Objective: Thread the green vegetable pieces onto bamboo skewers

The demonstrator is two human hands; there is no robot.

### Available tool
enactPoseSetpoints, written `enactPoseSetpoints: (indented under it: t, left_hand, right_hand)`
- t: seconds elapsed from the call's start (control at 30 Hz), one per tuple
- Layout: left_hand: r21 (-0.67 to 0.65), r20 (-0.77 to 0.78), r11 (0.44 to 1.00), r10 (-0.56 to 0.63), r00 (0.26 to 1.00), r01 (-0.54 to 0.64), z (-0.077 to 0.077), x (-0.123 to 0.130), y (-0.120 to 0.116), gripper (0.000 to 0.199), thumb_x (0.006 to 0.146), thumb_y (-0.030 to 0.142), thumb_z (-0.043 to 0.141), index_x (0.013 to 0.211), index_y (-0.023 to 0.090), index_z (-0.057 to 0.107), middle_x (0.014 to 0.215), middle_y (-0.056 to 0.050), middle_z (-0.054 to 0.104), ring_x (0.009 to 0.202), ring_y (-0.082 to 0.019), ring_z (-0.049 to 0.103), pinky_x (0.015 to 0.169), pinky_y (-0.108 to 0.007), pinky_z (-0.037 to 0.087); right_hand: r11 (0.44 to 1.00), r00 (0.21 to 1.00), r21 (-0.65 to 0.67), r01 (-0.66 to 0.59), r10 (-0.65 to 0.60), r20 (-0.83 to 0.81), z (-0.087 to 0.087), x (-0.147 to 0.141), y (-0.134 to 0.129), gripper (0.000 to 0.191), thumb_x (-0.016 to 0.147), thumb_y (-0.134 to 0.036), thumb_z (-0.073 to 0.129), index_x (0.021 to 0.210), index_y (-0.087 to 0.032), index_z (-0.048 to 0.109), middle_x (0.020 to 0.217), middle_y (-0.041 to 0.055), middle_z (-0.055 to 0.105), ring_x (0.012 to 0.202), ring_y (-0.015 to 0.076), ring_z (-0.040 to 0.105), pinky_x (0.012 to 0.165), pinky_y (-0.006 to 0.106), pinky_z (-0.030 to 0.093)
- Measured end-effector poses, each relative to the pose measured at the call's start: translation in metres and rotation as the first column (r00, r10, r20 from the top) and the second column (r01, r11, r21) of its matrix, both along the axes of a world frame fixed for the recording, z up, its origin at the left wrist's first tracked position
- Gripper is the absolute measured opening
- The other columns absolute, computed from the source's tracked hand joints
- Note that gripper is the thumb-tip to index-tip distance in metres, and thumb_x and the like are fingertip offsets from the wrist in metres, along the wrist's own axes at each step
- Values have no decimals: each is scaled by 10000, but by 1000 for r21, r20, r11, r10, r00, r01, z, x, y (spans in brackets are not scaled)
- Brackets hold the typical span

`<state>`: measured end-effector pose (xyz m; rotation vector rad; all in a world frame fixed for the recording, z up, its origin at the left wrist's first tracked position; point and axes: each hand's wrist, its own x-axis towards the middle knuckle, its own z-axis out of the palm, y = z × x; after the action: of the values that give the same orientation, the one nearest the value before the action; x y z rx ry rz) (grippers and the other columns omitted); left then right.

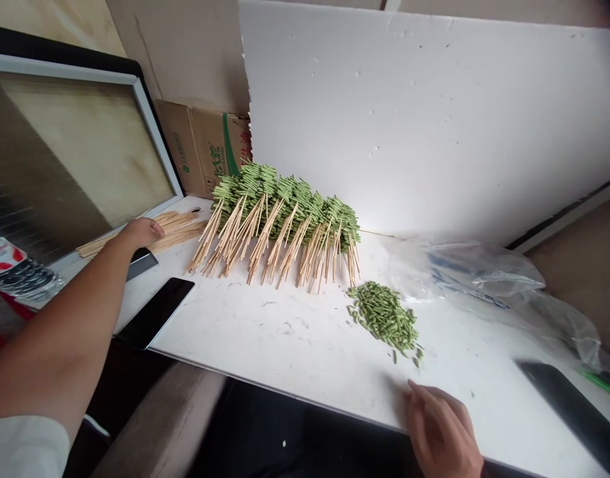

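My left hand (143, 232) reaches across to loose bamboo skewers (178, 229) at the left of the white table. Its fingers are curled down at the pile, and what they pinch is hidden. Close to the front edge is my right hand (441, 428), fingers bent and drawn together; I cannot make out anything in them. Just beyond it lies a heap of short cut green pieces, like bean segments (384, 315). At the back, skewers threaded with such green pieces (285, 206) are stacked in a long row, their bare sticks (265, 242) pointing toward me.
A black phone (158, 312) lies near the front left edge, beside a small dark object (142, 263). A clear plastic bag (484, 272) and a dark flat object (573, 411) are at right. A white foam panel (409, 119) and a cardboard box (200, 146) stand behind.
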<state>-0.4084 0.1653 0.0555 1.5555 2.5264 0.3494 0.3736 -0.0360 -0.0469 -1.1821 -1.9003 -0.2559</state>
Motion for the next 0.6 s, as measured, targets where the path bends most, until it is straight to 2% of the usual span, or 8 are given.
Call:
enactPoseSetpoints:
  t: [0.07, 0.2, 0.37, 0.5, 0.6]
  left_hand:
    - [-56, -9, 997, 58, 998, -58, -3, -3, 1, 228, 792, 344, 739, 862, 128, 715, 732, 14, 676, 780, -154, 546, 777, -259, 446]
    - [-106, -35, 990, 94, 995, -97, -4, -15, 0, 262, 842, 351, 780, 928, 105, 752, 747, 1, 664, 801, -174, 534, 837, -280, 454]
    - [-145, -11, 987, 74, 997, -74, -6, -26, -1, 266, 817, 272, 796, 1016, 97, 772, 743, 24, 695, 802, -166, 561, 822, -253, 464]
    - [-178, -4, 984, 30, 1000, -31, -10, -31, 6, 261, 814, 232, 772, 1032, 89, 779, 770, 21, 718, 810, -163, 588, 803, -249, 466]
    - [-215, -25, 977, -12, 1000, 7, -9, -34, 14, 241, 771, 228, 788, 972, 94, 780, 738, 19, 706, 779, -166, 578, 790, -259, 465]
  right_hand:
    - [1000, 1000, 16, 15, -15, 0, 3, -3, 0, 290, 959, -82, 705, 1227, -188, 733, 927, 54, 777, 896, 234, 715, 825, 378, 591]
    - [997, 998, 35, 66, -65, -18, 4, -10, 0, 289, 955, -101, 713, 1222, -211, 742, 904, 44, 781, 864, 241, 728, 814, 390, 588]
    - [981, 979, -9, 192, -192, -68, -9, -3, -3, 260, 981, -226, 720, 1228, -148, 741, 1011, 119, 786, 924, 275, 740, 781, 397, 592]
    - [966, 971, -107, 235, -238, -17, -23, 14, 0, 212, 997, -334, 699, 1048, -143, 775, 957, 150, 786, 1000, 330, 728, 783, 438, 576]
    - [956, 970, -163, 244, -243, 27, -28, 24, 2, 205, 983, -335, 700, 943, -159, 796, 955, 156, 788, 1011, 341, 722, 805, 457, 562]
